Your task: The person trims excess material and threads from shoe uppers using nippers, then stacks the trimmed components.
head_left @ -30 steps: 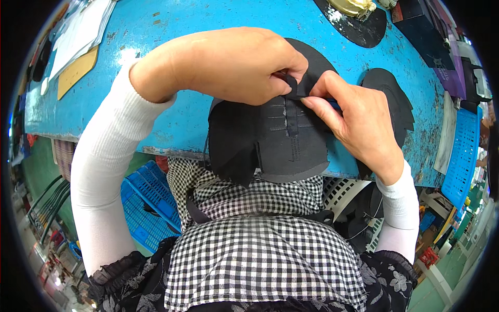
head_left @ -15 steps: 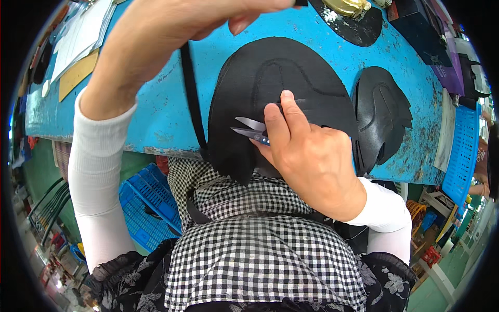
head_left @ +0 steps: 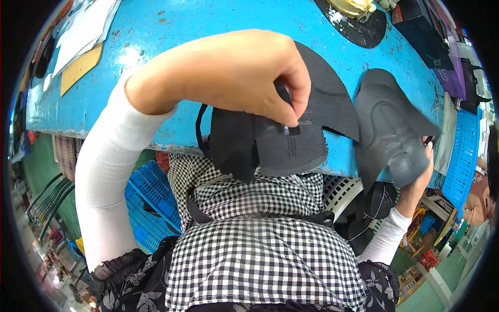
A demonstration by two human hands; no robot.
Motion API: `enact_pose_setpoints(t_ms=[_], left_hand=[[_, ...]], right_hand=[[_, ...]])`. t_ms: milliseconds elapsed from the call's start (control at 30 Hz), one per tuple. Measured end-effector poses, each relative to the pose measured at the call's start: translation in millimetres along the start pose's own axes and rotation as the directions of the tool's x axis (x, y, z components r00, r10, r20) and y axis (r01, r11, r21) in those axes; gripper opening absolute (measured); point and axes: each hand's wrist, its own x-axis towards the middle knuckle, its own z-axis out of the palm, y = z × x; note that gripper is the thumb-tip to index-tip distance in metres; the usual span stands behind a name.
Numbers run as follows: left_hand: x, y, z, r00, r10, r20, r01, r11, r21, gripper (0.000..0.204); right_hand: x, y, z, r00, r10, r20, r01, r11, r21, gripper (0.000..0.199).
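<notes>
A large black rounded panel with moulded grooves lies at the table's front edge, its near end cut into flaps. Over it, my left hand pinches the end of a black strap between thumb and finger, down against the panel's surface. The strap's other part loops out at the panel's left side. To the right, my right hand grips the lower edge of a second black moulded panel, which is tilted and slightly blurred. Most of that hand's fingers are hidden beneath it. The scissors cannot be seen.
The blue worktable has worn paint. Papers lie at its far left. A black plate with a golden object on it and a dark box sit at the far right. Blue crates stand below the table.
My left hand has come down onto the panel with the strap's end. My right hand has moved right from the first panel to the second, whose edge has lifted. The scissors have gone from view.
</notes>
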Motion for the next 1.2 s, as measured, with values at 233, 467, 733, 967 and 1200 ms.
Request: enact_pose_setpoints(t_ms=[233, 467, 733, 967, 1200], left_hand=[[15, -14, 14, 0.995, 0.1, 0.014, -0.1, 0.952, 0.29, 0.009], [14, -14, 17, 0.997, 0.069, -0.032, -0.054, 0.937, 0.345, 0.016], [10, -21, 2, 0.998, -0.01, -0.067, 0.031, 0.95, 0.31, 0.018], [14, -25, 3, 0.997, 0.026, -0.066, 0.0, 0.93, 0.368, 0.016], [12, -14, -7, 0.986, -0.149, 0.076, 0.115, 0.934, 0.338, 0.014]], right_hand=[[-23, -10, 30, 0.968, -0.096, 0.231, 0.12, 0.988, -0.092, 0.027], [-43, -33, 137, 0.198, -0.343, 0.918, 0.852, 0.524, 0.012, 0.02], [-26, -28, 158, -0.002, -0.175, 0.985, 0.917, 0.393, 0.072, 0.018], [-30, -28, 170, 0.145, -0.242, 0.959, 0.978, 0.179, -0.103, 0.016], [-27, -38, 172, 0.303, -0.193, 0.933, 0.914, 0.337, -0.227, 0.024]])
